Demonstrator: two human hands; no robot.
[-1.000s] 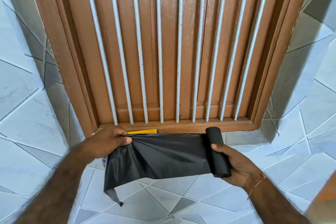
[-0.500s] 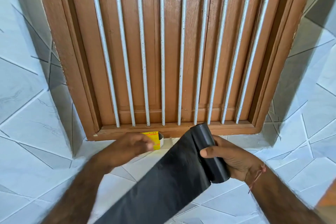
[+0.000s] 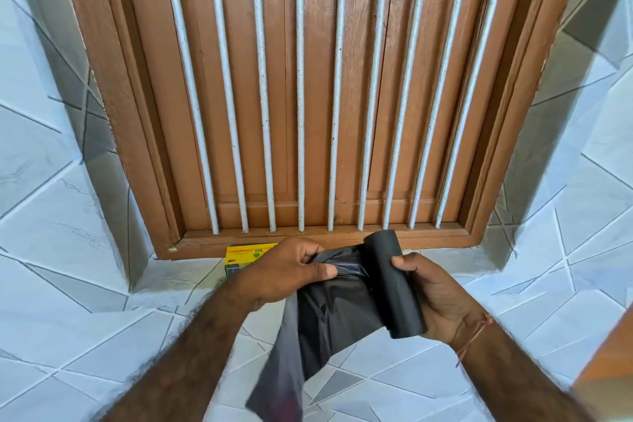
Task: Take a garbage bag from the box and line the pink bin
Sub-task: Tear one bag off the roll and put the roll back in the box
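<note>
At the bottom of the frame, two bare forearms enter from the lower left and lower right corners. We see the loose end of a black garbage bag (image 3: 329, 315) hanging down to the bottom edge at centre, thin, glossy and creased, its lower part blurred. The left hand (image 3: 284, 271), at lower centre, pinches the bag's upper edge between thumb and curled fingers. Just right of it, the right hand (image 3: 431, 298) cups the roll of bags (image 3: 394, 284), a smooth matte black cylinder tilted with its top end toward the window; the thumb presses its side and the sheet runs unbroken from roll to left hand. A thin reddish thread (image 3: 474, 336) circles the right wrist.

Behind the left hand, a yellow box (image 3: 239, 255) lies on the tiled ledge (image 3: 178, 277), touching the lower rail of the window frame (image 3: 102, 79) and partly hidden. The pale tiles, crossed by grey diagonal lines, leave open room either side of the hands.

Farthest, filling the upper frame, we see closed brown wooden shutters (image 3: 236, 96) behind upright white round bars (image 3: 300, 86), paint speckled. The pink bin is out of view.
</note>
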